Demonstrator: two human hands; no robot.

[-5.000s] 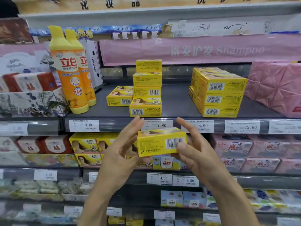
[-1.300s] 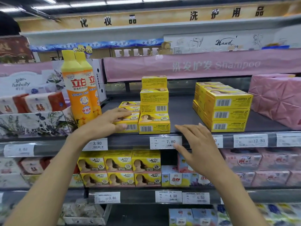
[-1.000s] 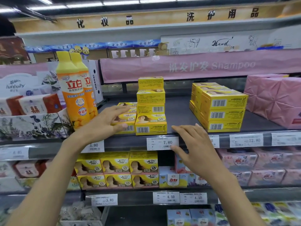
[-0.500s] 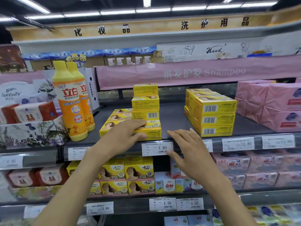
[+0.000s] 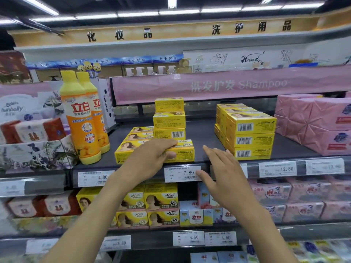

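**Left hand gripping a yellow box at the shelf's front edge**

Shop shelving is filling the whole view under strip ceiling lights [image 5: 218, 10], with a pink cloth-like banner [image 5: 228, 86] reading "Shampoo" hanging across the bay. A flat, dark grey shelf [image 5: 205, 133] is carrying the goods. At its right end, large pink packs [image 5: 313, 122] in creased, faceted wrapping are sitting. At its left end, two tall, glossy orange plastic bottles [image 5: 81, 118] with yellow caps are standing upright, one behind the other. Between these, a squared stack of yellow cartons [image 5: 250, 137] is showing its barcodes, well apart from a narrower stack [image 5: 169, 120] in the middle.

The front yellow box [image 5: 184, 154], a smooth, sharp-cornered cardboard one, is lying flat at the shelf's front lip, just below the narrower stack. The left hand [image 5: 152, 158] is gripping it, fingers curling over its top and thumb pressing its front face. The right hand [image 5: 226, 179] is hovering just beside it, holding nothing, fingers straight and spread, its thumb overlapping the edge of the white paper price tag [image 5: 180, 173] marked 7.80; whether they are touching is unclear.
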